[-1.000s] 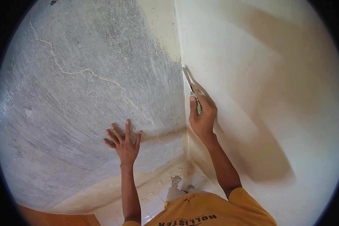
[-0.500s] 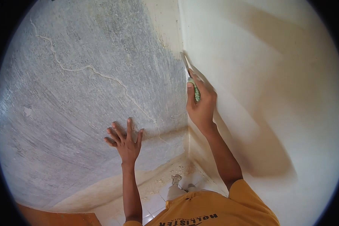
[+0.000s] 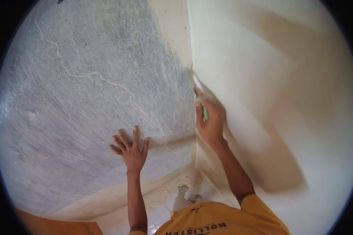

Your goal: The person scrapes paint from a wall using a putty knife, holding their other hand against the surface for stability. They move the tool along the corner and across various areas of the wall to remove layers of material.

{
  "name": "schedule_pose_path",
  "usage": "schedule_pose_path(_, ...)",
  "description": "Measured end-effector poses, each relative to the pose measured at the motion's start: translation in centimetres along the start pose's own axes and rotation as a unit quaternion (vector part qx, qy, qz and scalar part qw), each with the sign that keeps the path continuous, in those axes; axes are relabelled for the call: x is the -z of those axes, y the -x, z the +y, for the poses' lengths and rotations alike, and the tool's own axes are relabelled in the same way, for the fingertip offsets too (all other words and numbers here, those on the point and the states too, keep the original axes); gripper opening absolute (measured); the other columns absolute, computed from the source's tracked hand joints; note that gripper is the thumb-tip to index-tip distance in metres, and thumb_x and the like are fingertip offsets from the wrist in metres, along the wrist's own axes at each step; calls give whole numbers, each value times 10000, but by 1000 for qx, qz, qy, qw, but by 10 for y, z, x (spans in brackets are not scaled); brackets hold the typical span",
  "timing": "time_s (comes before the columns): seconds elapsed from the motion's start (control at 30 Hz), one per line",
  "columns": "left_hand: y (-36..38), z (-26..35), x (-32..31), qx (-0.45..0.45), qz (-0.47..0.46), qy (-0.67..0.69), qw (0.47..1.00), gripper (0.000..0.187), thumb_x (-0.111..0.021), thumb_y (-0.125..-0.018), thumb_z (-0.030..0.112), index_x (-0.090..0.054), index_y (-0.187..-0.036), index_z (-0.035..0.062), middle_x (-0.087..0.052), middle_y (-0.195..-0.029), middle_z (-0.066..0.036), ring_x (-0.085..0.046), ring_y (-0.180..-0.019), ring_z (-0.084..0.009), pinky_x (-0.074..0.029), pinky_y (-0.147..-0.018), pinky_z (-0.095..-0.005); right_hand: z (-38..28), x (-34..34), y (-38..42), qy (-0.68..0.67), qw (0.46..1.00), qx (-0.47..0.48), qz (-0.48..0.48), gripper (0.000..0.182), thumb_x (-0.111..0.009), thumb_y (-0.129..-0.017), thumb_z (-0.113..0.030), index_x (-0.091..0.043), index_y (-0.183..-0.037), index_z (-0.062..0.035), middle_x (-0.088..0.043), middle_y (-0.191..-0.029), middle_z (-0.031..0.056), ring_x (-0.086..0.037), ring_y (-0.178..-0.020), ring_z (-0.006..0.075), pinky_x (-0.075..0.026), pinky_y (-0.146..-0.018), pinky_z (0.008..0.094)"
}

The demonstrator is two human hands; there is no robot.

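Note:
My right hand (image 3: 212, 122) is closed around the green patterned handle of a scraper (image 3: 204, 111), at the corner where two walls meet. The blade points up along that corner, blurred by motion, near the edge of the bared grey wall (image 3: 102, 102). Fingers spread, my left hand (image 3: 134, 154) lies against the grey wall, lower and to the left of the scraper. A long pale crack (image 3: 115, 84) runs down this wall, ending just above and right of my left hand.
A smooth cream wall (image 3: 286, 98) stands close on the right, with my arm's shadow on it. Unscraped cream paint (image 3: 170, 27) remains on the grey wall's upper right. Flakes of debris lie on the tiled floor (image 3: 168, 203) by my feet. An orange-brown surface (image 3: 59, 225) shows lower left.
My right hand has slid down the corner with the scraper, its blade tip lower than before. My left hand has stayed spread on nearly the same spot.

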State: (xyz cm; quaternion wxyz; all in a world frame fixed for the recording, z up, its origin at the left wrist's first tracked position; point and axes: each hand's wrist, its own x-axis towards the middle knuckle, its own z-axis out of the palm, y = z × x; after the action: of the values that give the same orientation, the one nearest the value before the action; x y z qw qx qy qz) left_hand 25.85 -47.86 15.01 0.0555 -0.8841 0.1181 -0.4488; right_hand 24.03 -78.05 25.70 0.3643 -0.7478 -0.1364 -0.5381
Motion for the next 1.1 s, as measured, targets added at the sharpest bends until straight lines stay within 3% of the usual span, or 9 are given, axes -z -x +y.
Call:
schedule_pose_path(0.27, 0, 0, 5, 0, -9, 4, 1000, 783, -581, -971, 623, -376, -1596, 197, 63, -1668, -318, 231, -1529, -444, 210, -1144, -648, -15, -6, -2, -18, 997, -67, -20, 464, -621, -958, 4, -593, -1418, -48, -646, -805, 170, -619, -668, 298, -498, -635, 389)
schedule_pose_path(0.5, 0, -1, 2, -3, 6, 1, 1000, 773, -580, -971, 624, -385, -1593, 209, 34, -1668, -323, 212, -1533, -450, 201, -1148, -649, -12, -8, -11, -4, 1000, -29, 3, 475, -625, -948, 14, -599, -1416, -62, -676, -847, 183, -630, -679, 290, -509, -641, 378)
schedule_pose_path(0.6, 2, 1, 0, 26, -6, 23, 999, 707, -581, -966, 632, -427, -1570, 298, 40, -1695, -251, 196, -1548, -413, 212, -1158, -626, -9, -8, 1, -5, 999, -47, -15, 472, -624, -946, 21, -601, -1411, -58, -688, -865, 186, -641, -694, 283, -512, -648, 372)
schedule_pose_path(0.77, 3, -2, 0, 20, 1, 14, 1000, 695, -580, -965, 635, -440, -1562, 307, 24, -1696, -249, 187, -1550, -415, 212, -1161, -621, -7, -16, -2, -17, 999, -23, 21, 462, -622, -949, 22, -603, -1405, -46, -696, -875, 187, -654, -710, 285, -514, -651, 369)
schedule_pose_path(0.9, 2, -1, -2, 19, 7, 9, 1000, 687, -575, -964, 641, -447, -1557, 318, 13, -1698, -244, 179, -1553, -412, 207, -1166, -616, -9, -3, -11, 0, 999, -36, -11, 460, -621, -953, 18, -600, -1409, -40, -699, -883, 190, -656, -715, 291, -513, -661, 374)
schedule_pose_path(1.0, 1, -1, 2, 1, 9, 8, 1000, 750, -583, -969, 624, -405, -1583, 232, 29, -1683, -287, 212, -1540, -425, 197, -1159, -632, -10, -6, 4, 4, 998, -57, -24, 460, -620, -953, 17, -601, -1409, -42, -697, -879, 192, -654, -712, 298, -512, -671, 382)
schedule_pose_path(1.1, 1, -1, 1, -1, 12, 4, 1000, 747, -583, -969, 625, -407, -1583, 238, 32, -1685, -281, 209, -1541, -424, 199, -1160, -629, -14, -12, 0, 8, 999, -45, -2, 452, -617, -954, 17, -603, -1403, -37, -708, -908, 201, -661, -723, 307, -518, -693, 383)
